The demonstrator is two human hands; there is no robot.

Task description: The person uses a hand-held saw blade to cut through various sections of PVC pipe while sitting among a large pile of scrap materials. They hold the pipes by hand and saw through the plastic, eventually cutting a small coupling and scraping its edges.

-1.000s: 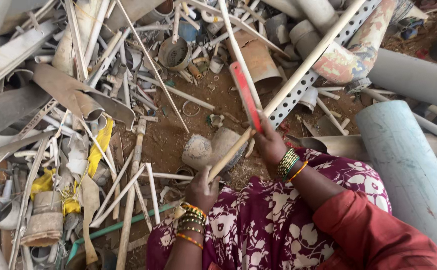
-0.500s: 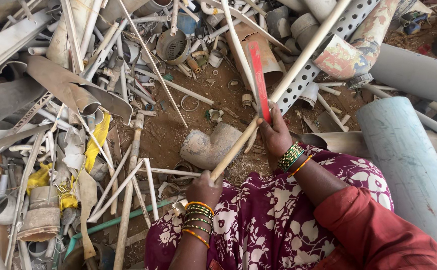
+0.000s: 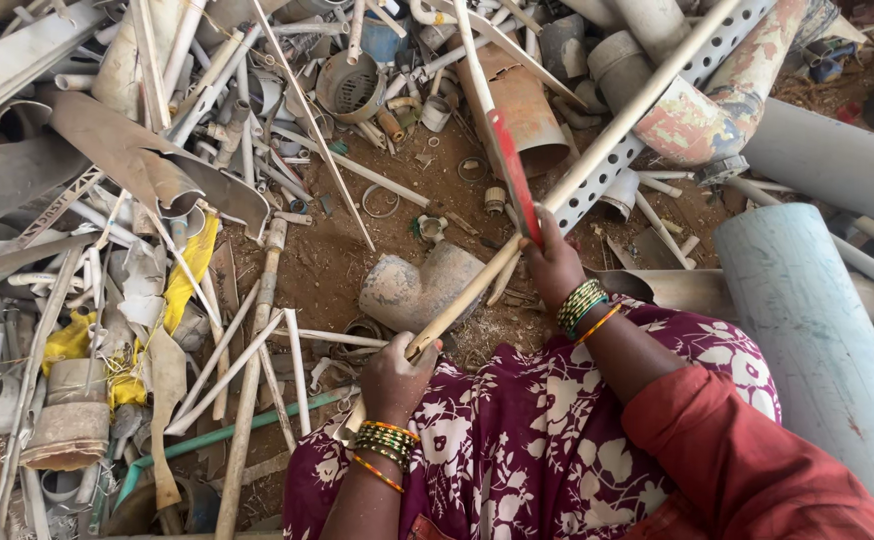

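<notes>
The left hand [image 3: 394, 375] grips the near end of a long pale pipe [image 3: 597, 155] slanting over the dirt ground [image 3: 337, 265]. The right hand [image 3: 554, 262] clasps a red-bladed saw [image 3: 512, 170] across it, above a grey pipe elbow [image 3: 417, 288].

Bare brown dirt ground [image 3: 357, 262] w/ scrap pipes [image 3: 827, 165] heaped all round, flat daylight.

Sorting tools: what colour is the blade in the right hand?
Red blade, seen in the head view.
</notes>
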